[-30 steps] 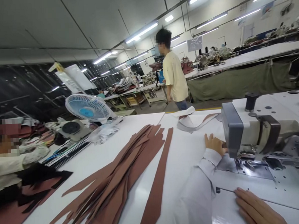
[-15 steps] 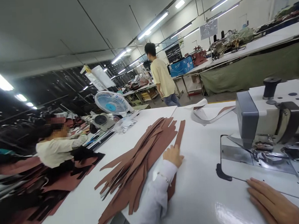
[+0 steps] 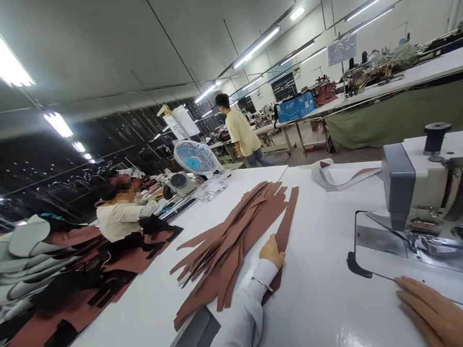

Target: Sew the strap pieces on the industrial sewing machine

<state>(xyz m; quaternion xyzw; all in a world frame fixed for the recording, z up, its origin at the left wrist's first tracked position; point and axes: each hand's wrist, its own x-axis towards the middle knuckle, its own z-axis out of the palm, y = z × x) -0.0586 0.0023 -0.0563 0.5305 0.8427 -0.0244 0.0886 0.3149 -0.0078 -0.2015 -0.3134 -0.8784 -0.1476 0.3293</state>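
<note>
Brown strip: a long, tapered cut strip (image 3: 289,219) lies on its own on the table, just beside the stack and pinned near its upper part by the left hand.
Left hand: the left hand (image 3: 272,251) rests on the strip, its fingers (image 3: 276,245) together and pressing down. Whether they actually grip the strip, I cannot tell. A bracelet (image 3: 262,283) circles the wrist below a white sleeve (image 3: 239,320).
Change: the left hand has moved from beside the sewing machine's needle area to the strip, so the strip is now what it touches. The view has also swung left.
Right hand: the right hand (image 3: 436,313) lies open, fingers (image 3: 410,288) spread flat on the white machine table, near the sewing machine's metal plate (image 3: 378,235).
Stack: a loose stack of similar brown strips (image 3: 229,241) fans out across the white table (image 3: 324,313).
Sewing machine: the white sewing machine (image 3: 415,195) stands to the right, with no strip under its foot.
Beyond: a folded grey-and-brown strip (image 3: 344,175) lies further along the table. Across the table, a seated co-worker (image 3: 123,220) works among brown pieces, near an electric fan (image 3: 195,158).
</note>
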